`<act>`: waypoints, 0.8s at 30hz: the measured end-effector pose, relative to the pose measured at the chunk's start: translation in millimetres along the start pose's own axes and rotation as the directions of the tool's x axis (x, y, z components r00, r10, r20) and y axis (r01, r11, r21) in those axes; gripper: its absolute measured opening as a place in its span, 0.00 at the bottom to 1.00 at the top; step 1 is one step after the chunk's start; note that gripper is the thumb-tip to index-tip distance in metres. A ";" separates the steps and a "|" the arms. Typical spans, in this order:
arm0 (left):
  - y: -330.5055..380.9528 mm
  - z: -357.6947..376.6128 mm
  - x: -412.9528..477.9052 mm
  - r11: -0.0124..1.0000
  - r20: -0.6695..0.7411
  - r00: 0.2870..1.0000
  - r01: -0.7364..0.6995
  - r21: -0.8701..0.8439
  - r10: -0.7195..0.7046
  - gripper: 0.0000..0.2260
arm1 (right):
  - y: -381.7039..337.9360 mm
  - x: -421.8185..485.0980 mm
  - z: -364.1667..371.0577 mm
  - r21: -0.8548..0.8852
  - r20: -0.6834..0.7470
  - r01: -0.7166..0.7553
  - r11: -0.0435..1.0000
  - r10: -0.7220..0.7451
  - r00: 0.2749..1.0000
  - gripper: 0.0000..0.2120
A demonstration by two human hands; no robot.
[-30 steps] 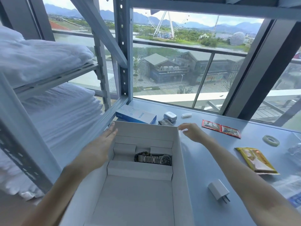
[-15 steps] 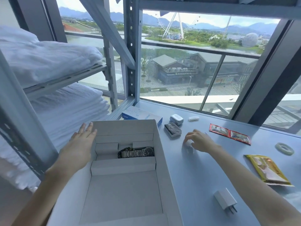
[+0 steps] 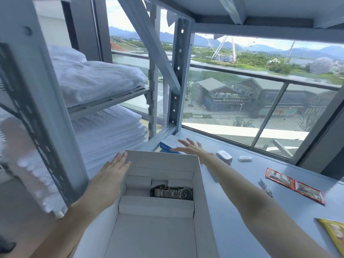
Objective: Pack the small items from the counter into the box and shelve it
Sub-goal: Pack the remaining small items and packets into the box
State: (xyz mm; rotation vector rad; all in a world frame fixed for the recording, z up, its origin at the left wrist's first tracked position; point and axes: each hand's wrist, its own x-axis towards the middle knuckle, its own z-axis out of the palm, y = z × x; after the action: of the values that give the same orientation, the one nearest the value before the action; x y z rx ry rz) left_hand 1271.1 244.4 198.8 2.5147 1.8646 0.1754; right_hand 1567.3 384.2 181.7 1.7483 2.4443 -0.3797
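Observation:
An open white cardboard box (image 3: 202,198) sits on the grey counter, with a metal wristwatch (image 3: 172,192) lying in a slot of its white insert. My left hand (image 3: 109,175) lies flat against the box's outer left wall, fingers straight. My right hand (image 3: 189,148) reaches past the box's far edge with fingers spread, hovering over a blue-and-white carton (image 3: 168,144); whether it touches the carton is unclear. A white earbud case (image 3: 224,156) sits just right of that wrist.
On the counter (image 3: 242,183) lie a small white capsule (image 3: 245,158), a red sachet strip (image 3: 294,185), a small clear wrapper (image 3: 265,187) and a yellow packet (image 3: 333,233). A metal rack (image 3: 55,146) at left holds folded white towels (image 3: 96,81). A window lies behind.
My right hand has left the counter beside the box and swung forward and left to the blue carton. My left hand stays on the box's left wall. The view tilted up and left.

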 end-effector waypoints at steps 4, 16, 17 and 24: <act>6.1 -4.4 -0.3 0.995 0.016 1.000 0.019 0.094 -0.020 0.33 | -17.6 25.0 21.8 0.227 0.131 -0.259 0.939 0.234 0.963 0.35; 9.4 5.0 4.0 0.979 -0.012 1.000 0.009 0.206 -0.007 0.33 | 54.9 -43.1 54.7 0.018 -0.034 -0.149 0.989 0.150 0.988 0.08; 8.3 6.8 4.6 0.976 -0.020 1.000 0.001 0.219 0.003 0.33 | 60.6 -52.8 58.1 0.035 -0.041 -0.170 0.985 0.171 0.984 0.09; 13.5 10.4 22.9 0.972 -0.023 0.996 -0.077 0.222 0.084 0.31 | 87.4 -125.4 82.2 0.050 -0.088 -0.292 0.955 0.296 0.951 0.21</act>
State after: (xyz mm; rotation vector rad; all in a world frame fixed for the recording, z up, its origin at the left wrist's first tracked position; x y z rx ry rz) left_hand 1291.5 262.8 191.4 2.7500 1.8922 0.0090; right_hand 1686.6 274.2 120.1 2.1514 2.1957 -0.3177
